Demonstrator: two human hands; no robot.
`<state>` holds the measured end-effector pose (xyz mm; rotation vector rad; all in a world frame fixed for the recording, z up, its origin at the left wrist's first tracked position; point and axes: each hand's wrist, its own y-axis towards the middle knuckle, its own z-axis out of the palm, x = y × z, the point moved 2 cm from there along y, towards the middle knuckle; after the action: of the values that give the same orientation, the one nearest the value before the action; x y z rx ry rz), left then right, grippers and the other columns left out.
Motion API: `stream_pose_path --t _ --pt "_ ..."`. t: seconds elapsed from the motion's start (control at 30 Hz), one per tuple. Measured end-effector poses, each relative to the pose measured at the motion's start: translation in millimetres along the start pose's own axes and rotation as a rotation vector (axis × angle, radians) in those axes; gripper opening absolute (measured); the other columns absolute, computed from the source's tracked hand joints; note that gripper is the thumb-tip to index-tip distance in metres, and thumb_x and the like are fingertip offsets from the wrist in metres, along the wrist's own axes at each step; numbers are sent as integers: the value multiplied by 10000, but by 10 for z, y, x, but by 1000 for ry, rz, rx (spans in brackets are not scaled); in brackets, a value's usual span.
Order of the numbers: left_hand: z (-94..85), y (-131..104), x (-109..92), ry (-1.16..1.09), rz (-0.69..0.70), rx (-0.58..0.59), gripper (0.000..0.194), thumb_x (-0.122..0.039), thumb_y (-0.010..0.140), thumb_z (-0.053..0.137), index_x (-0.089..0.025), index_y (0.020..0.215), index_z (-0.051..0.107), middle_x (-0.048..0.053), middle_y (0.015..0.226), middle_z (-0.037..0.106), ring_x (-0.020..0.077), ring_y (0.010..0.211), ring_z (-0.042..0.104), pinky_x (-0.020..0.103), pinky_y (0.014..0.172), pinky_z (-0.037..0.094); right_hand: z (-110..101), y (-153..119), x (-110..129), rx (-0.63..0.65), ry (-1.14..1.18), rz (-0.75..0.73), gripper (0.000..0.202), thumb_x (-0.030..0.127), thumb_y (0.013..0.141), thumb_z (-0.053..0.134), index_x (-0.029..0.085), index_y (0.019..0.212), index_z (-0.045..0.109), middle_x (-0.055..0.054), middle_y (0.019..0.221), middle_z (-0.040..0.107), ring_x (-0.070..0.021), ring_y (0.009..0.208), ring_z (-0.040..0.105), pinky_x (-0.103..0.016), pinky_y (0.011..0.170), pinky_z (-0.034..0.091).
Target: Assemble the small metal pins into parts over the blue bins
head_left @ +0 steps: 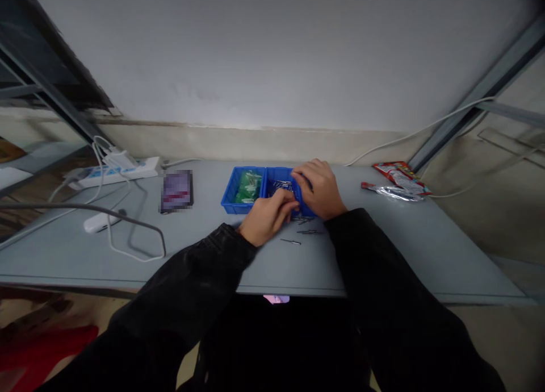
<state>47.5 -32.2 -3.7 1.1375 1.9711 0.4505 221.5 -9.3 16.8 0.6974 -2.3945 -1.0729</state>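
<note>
Currently, the left hand (pixel 269 215) and right hand (pixel 318 188) curl over a blue bin (pixel 279 172); whether either grip holds anything, I cannot tell. Pins (pixel 310 232) lie inside it and on the table (pixel 293 270).

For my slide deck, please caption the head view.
Left hand and right hand at a blue plastic bin of slim silvery pieces, beside a matching bin with green-and-white contents.

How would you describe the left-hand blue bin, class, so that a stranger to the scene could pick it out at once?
Find the grey table in front of the wall. Near its back edge, the blue left bin stands side by side with the right bin, also blue. Green and whitish pieces set it apart; the right bin holds thin metal pieces.
</note>
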Motion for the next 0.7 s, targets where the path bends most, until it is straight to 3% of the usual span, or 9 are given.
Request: stream_pose_path --t 0.3,0.47,0.6,0.7 --pt "-28 41 40 -153 -103 -97 150 -304 1044 519 -164 990 510 16 840 748 68 578 664 178 548 536 -16 -2 29 -14 22 4 263 294 1030 432 214 892 641 -48 871 701 -212 871 591 -377 833 401" --pt "-70 48 54 -143 -129 -217 154 -307 1027 550 -159 990 532 29 859 757 89 646 705 205 614 587 -35 2 36 -27 32 15 282 319 1031 440 214 848 628 -44 837 685 -204 837 587 -374 826 405" --pt "-142 89 133 -118 -159 -333 166 -335 1026 551 -174 1061 525 29 882 758 103 687 721 233 652 609 -35 1 57 -12 44 -20 294 324 1031 437 210 831 621 -43 817 676 -197 818 581 -370 812 405" --pt "-211 176 210 -108 -150 -356 200 -334 1035 529 -182 1164 508 29 903 761 103 693 724 243 677 614 -18 0 70 3 58 -44 278 295 1026 436 208 834 617 -43 818 672 -196 819 580 -368 806 409"
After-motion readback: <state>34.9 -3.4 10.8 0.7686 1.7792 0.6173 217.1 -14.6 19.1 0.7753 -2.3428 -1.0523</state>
